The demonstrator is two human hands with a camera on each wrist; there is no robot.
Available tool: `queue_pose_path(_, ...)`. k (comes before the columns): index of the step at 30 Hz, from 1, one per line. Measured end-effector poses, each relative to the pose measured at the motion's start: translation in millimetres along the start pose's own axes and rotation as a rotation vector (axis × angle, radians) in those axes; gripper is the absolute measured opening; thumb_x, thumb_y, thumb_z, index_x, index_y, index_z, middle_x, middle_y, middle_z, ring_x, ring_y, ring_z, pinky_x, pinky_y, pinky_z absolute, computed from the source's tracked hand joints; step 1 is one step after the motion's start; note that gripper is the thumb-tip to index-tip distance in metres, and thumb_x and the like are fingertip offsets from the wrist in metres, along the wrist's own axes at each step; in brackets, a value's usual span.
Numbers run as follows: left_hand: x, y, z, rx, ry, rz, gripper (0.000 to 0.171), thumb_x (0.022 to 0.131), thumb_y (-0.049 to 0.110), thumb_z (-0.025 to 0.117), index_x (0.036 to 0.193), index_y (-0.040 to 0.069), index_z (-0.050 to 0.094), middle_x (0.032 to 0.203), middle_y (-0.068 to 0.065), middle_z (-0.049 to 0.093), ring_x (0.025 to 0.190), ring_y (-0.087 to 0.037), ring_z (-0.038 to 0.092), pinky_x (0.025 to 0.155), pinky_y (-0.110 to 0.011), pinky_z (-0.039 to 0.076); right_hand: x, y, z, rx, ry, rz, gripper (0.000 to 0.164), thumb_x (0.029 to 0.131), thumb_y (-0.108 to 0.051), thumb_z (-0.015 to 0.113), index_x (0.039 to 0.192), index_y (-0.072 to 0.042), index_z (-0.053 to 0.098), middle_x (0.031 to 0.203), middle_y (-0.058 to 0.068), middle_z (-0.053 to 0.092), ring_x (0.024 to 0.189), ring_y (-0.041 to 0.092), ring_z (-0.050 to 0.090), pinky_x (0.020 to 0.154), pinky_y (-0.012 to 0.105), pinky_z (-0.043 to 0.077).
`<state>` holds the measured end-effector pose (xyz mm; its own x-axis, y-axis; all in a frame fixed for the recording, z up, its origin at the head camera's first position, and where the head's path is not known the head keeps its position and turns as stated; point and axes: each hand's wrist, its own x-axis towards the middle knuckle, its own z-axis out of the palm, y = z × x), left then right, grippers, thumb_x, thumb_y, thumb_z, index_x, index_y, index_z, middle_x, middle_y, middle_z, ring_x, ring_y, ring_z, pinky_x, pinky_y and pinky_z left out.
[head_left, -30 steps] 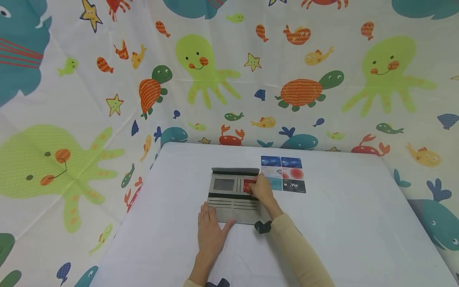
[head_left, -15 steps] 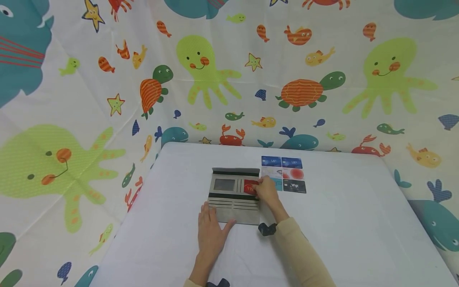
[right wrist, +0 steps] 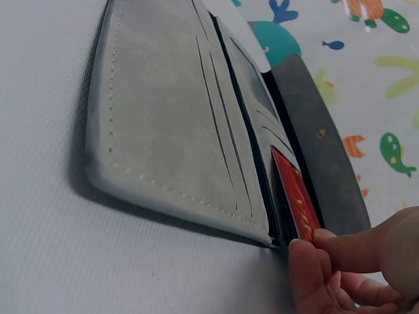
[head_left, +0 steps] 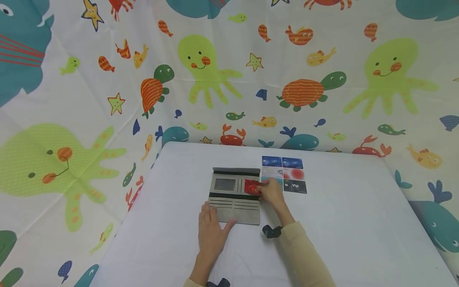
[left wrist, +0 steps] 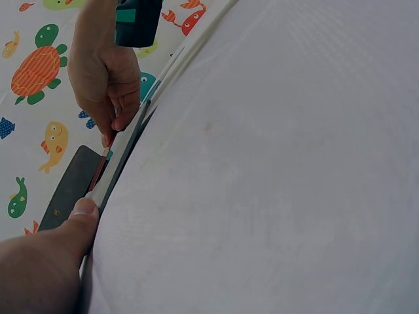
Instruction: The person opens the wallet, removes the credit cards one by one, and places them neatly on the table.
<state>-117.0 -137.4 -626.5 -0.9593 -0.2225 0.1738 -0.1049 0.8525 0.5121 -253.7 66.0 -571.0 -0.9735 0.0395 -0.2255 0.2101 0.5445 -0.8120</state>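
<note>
A grey wallet (head_left: 234, 215) lies unfolded on the white table, its flap (right wrist: 321, 137) raised at the far side. My right hand (head_left: 273, 194) pinches a red card (head_left: 252, 187) by its right end, between thumb and fingers. In the right wrist view the red card (right wrist: 296, 193) lies at the slots of the wallet's far panel, its outer end at the wallet's right edge. At the near left corner my left hand (head_left: 210, 231) rests with straight fingers. Its thumb (left wrist: 82, 212) touches the wallet's near edge.
Several cards lie in two columns right of the wallet, among them blue cards (head_left: 292, 162), a card with a red round pattern (head_left: 294, 173) and a black card (head_left: 295, 186). A teal one is partly behind my right hand. A patterned cloth (head_left: 229, 79) hangs behind the table.
My right hand has moved rightward and slightly toward me, drawing the red card to the right, so more of it shows. My left hand has stayed in place.
</note>
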Motion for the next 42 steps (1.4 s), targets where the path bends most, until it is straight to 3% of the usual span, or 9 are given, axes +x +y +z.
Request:
queue_pose_path(6, 0.2, 1.1, -1.3, 0.008, 0.022, 0.009, 0.096, 0.081, 0.063, 0.071, 0.145, -0.003, 0.044, 0.163, -0.023, 0.026, 0.152, -0.041, 0.025, 0.124, -0.055, 0.025, 1, 4, -3, 0.009, -0.007, -0.011, 0.035, 0.093, -0.011, 0.068, 0.119, 0.009, 0.056, 0.078, 0.015, 0.069, 0.056, 0.014, 0.063, 0.051, 0.021, 0.051)
queue_pose_path(14, 1.0, 2.0, -4.9, 0.009, -0.008, 0.0, 0.095, 0.084, 0.064, 0.069, 0.147, -0.002, 0.043, 0.164, -0.024, 0.025, 0.153, -0.04, 0.022, 0.125, -0.053, 0.021, 0, 4, -17, 0.021, 0.007, 0.015, 0.037, 0.093, -0.009, 0.067, 0.122, 0.011, 0.055, 0.086, 0.021, 0.072, 0.057, 0.016, 0.067, 0.053, 0.024, 0.053)
queue_pose_path(22, 1.7, -0.2, -4.4, 0.028, 0.024, 0.015, 0.094, 0.083, 0.066, 0.068, 0.143, -0.004, 0.045, 0.163, -0.025, 0.026, 0.152, -0.041, 0.024, 0.124, -0.054, 0.024, 0, 17, -33, -0.022, 0.009, 0.064, 0.035, 0.095, -0.016, 0.067, 0.122, 0.004, 0.055, 0.074, 0.011, 0.068, 0.058, 0.014, 0.06, 0.054, 0.023, 0.046)
queue_pose_path(29, 0.6, 2.1, -2.8, -0.002, 0.024, 0.025, 0.094, 0.083, 0.063, 0.07, 0.142, -0.005, 0.045, 0.162, -0.026, 0.027, 0.152, -0.043, 0.025, 0.123, -0.056, 0.024, -4, 33, -40, -0.032, 0.041, 0.039, 0.036, 0.093, -0.018, 0.069, 0.12, 0.002, 0.055, 0.069, 0.006, 0.064, 0.054, 0.013, 0.056, 0.052, 0.024, 0.044)
queue_pose_path(35, 1.5, 2.3, -2.2, 0.003, 0.007, 0.027, 0.094, 0.084, 0.064, 0.068, 0.143, -0.005, 0.045, 0.162, -0.026, 0.025, 0.152, -0.043, 0.023, 0.125, -0.054, 0.021, -11, 38, -45, -0.039, 0.062, 0.028, 0.035, 0.094, -0.018, 0.069, 0.118, 0.003, 0.056, 0.076, 0.009, 0.064, 0.056, 0.014, 0.055, 0.052, 0.024, 0.044)
queue_pose_path(42, 1.9, 0.6, -0.8, -0.004, 0.011, 0.028, 0.093, 0.084, 0.064, 0.068, 0.143, -0.005, 0.045, 0.162, -0.027, 0.026, 0.152, -0.043, 0.024, 0.125, -0.054, 0.021, -13, 43, -47, -0.02, 0.062, 0.047, 0.036, 0.095, -0.017, 0.069, 0.122, 0.006, 0.061, 0.09, 0.015, 0.065, 0.07, 0.016, 0.058, 0.058, 0.02, 0.05)
